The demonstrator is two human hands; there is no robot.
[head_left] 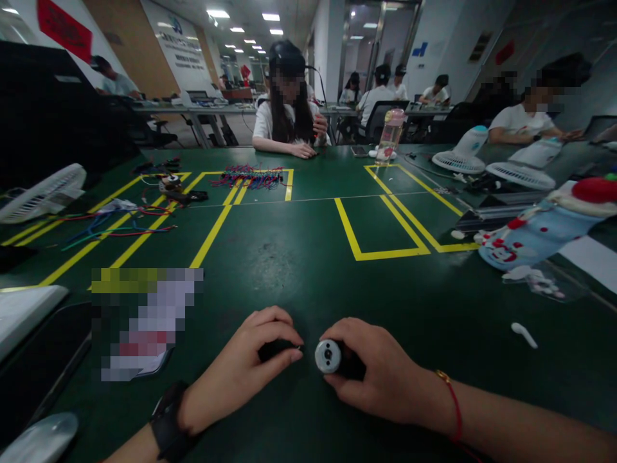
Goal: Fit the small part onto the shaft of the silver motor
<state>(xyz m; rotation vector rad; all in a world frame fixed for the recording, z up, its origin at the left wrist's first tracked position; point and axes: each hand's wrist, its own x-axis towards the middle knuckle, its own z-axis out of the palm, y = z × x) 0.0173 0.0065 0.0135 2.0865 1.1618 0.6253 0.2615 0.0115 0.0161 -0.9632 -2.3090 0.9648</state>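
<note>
My right hand [378, 366] is closed around a black cylinder [351, 365]. Its round silver end [328, 356] faces me and shows a dark centre and small holes; I cannot tell its exact kind. To the left, my left hand [255, 350] curls with thumb and fingers pinched on a small black piece [276, 349], mostly hidden in the grip. A small gap separates the two hands, low over the green table [308, 283].
On the left lie a blurred-out phone-shaped item [154, 321], loose wires [120, 222] and a white fan [43, 193]. An earbud [524, 335] and a snowman-patterned blue container [535, 231] are at right. Across the table sits a person [289, 109] near bundled wires [250, 177].
</note>
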